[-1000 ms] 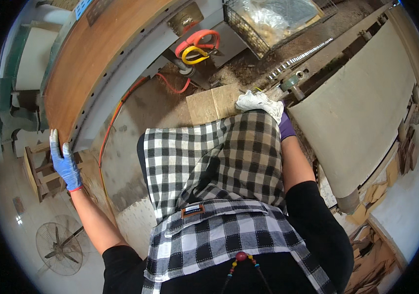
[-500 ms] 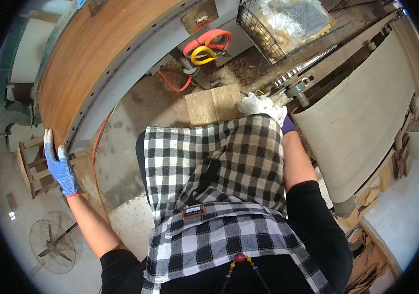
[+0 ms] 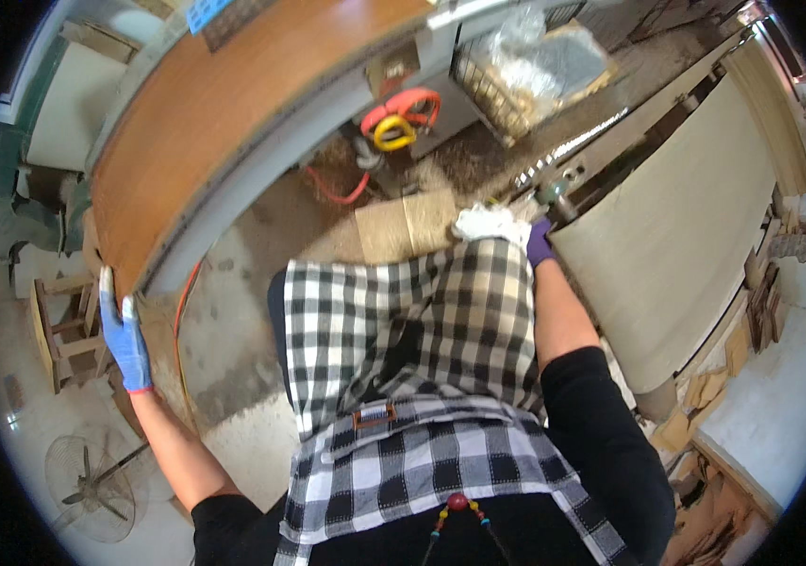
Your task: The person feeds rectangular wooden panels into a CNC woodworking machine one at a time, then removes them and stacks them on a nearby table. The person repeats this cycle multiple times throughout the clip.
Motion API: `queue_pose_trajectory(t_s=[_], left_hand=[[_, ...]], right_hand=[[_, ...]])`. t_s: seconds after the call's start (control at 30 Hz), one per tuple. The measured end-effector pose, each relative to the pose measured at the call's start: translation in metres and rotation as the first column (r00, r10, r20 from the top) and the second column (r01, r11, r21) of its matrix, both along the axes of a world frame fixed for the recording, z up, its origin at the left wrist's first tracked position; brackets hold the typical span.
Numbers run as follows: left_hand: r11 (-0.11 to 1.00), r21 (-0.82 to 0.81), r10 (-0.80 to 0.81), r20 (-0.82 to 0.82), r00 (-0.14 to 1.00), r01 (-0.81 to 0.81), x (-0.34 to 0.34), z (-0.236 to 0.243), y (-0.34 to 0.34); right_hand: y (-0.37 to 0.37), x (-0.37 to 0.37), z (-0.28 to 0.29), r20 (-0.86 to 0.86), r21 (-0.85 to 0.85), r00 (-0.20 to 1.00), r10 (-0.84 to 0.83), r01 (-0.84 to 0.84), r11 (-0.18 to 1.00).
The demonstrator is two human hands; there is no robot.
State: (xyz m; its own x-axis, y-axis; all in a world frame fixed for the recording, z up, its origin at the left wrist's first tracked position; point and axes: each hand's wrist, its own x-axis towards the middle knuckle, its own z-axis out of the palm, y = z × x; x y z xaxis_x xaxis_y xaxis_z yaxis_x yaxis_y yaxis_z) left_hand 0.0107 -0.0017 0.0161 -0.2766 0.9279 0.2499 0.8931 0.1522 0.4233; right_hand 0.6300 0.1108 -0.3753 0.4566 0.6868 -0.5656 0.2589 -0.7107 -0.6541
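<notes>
My left hand (image 3: pixel 124 340), in a blue glove with whitish fingertips, is at the near left end of a long brown wood-topped table (image 3: pixel 167 141). Its fingers are stretched out and touch the table's end; the thumb stands apart. My right hand (image 3: pixel 495 224), in a white glove with a purple cuff, rests by my right knee, over the checked apron (image 3: pixel 403 330). Its fingers look curled, and what they may hold is hidden. Just beyond it is a greenish metal fitting (image 3: pixel 554 191) on the machine with a wide beige belt (image 3: pixel 676 236).
A flat wooden board (image 3: pixel 407 224) lies before my knees. Red and yellow looped handles (image 3: pixel 398 123) hang below the table. A wire basket (image 3: pixel 488 90) holds plastic-wrapped things. An orange hose (image 3: pixel 179 316) crosses the floor. A wooden stool (image 3: pixel 68 330) and a fan (image 3: pixel 90 486) stand left.
The view has shifted, bringing more of the blue object at the table's far side into sight. My left hand stays at the table's end, turned slightly. My right hand remains by my knee.
</notes>
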Motion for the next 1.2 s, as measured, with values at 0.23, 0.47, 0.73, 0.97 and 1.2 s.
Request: queue_pose_trajectory(t_s=[0.23, 0.47, 0.73, 0.97, 1.2], left_hand=[[0.998, 0.059, -0.018, 0.107, 0.994, 0.012, -0.006, 0.0, 0.006], [0.995, 0.103, -0.003, 0.143, 0.99, -0.011, 0.0, -0.002, 0.012], [0.985, 0.165, 0.019, 0.212, 0.977, -0.054, 0.008, -0.003, 0.015], [0.986, 0.163, -0.005, 0.286, 0.958, -0.044, 0.016, -0.002, 0.028], [0.985, 0.165, -0.082, 0.2, 0.976, 0.049, 0.029, -0.016, 0.053]], right_hand=[[0.001, -0.006, -0.004, 0.055, -0.055, 0.998, 0.022, -0.019, 0.998], [0.003, -0.012, 0.001, 0.064, -0.077, 0.997, 0.036, -0.031, 0.997], [0.004, -0.012, 0.004, 0.082, -0.07, 0.996, 0.026, -0.021, 0.997], [0.002, -0.007, 0.001, 0.1, -0.05, 0.995, -0.013, 0.018, 0.999], [0.006, -0.021, 0.011, 0.08, -0.07, 0.997, 0.013, -0.007, 0.998]])
